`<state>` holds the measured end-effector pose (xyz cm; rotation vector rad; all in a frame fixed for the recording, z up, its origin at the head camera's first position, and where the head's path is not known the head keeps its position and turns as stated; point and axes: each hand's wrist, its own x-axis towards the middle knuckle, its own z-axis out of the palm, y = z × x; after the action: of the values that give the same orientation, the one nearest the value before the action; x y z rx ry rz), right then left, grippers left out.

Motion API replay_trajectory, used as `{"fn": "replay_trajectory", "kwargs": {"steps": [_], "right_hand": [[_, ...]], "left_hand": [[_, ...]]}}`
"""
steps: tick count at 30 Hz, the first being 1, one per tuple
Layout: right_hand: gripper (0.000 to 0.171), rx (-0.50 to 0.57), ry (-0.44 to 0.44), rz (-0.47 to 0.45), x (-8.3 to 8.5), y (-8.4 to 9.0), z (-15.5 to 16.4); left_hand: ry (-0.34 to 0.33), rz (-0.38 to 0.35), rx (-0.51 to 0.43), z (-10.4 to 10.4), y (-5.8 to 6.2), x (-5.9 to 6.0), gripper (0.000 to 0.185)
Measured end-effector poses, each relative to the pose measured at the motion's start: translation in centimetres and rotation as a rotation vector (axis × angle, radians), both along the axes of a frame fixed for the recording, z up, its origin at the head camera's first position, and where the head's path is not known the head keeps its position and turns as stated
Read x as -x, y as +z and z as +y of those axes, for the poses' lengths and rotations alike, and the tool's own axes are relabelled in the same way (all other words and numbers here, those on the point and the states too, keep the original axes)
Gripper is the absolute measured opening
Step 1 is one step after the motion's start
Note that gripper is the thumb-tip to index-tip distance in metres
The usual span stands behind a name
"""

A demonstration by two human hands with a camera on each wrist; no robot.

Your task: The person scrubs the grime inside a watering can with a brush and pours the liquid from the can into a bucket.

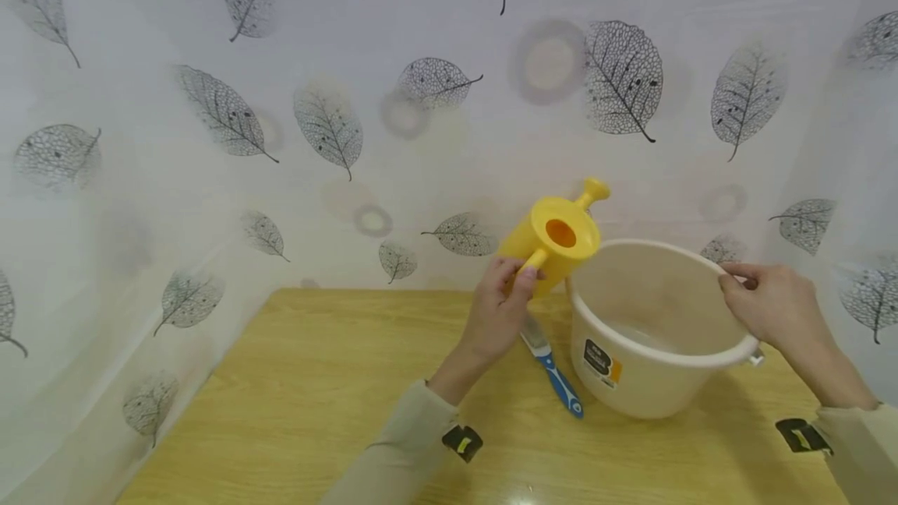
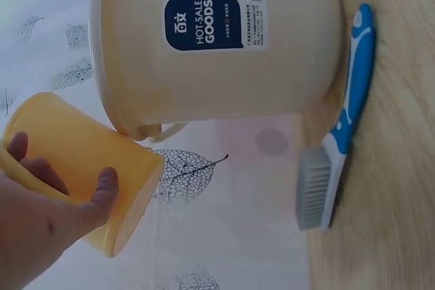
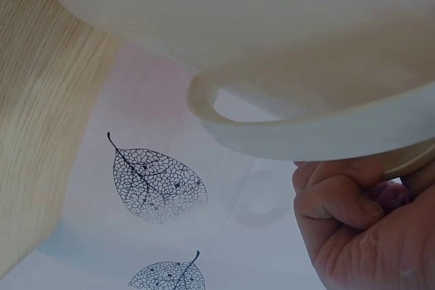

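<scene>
My left hand (image 1: pixel 493 312) holds a yellow watering can (image 1: pixel 565 211) by its handle, raised above the table and tilted. Its round opening faces up toward me, and the spout points away to the back right. In the left wrist view the can (image 2: pixel 75 140) is close beside the bucket's rim. To its right a cream bucket (image 1: pixel 634 388) stands on the table, with a label on its front. My right hand (image 1: pixel 779 306) grips the bucket's rim at the right; in the right wrist view its fingers (image 3: pixel 340 198) curl at the rim.
A blue and white brush (image 1: pixel 559 384) lies on the wooden table (image 1: pixel 337 396), just left of the bucket; its bristles (image 2: pixel 314 191) show in the left wrist view. Behind the table hangs a pale sheet (image 1: pixel 449 154) printed with dark leaves.
</scene>
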<state>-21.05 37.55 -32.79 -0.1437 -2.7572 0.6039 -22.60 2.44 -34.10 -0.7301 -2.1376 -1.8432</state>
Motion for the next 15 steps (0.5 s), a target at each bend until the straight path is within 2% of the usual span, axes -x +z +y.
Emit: {"fn": "replay_trajectory", "kwargs": {"steps": [7, 15], "right_hand": [[0.051, -0.001, 0.001, -0.010, 0.0, 0.0, 0.0], [0.051, 0.002, 0.000, -0.015, 0.0, 0.0, 0.1]], "left_hand": [[-0.029, -0.129, -0.121, -0.4, -0.3, 0.0, 0.033], [-0.016, -0.239, -0.243, -1.3, -0.6, -0.1, 0.033]]}}
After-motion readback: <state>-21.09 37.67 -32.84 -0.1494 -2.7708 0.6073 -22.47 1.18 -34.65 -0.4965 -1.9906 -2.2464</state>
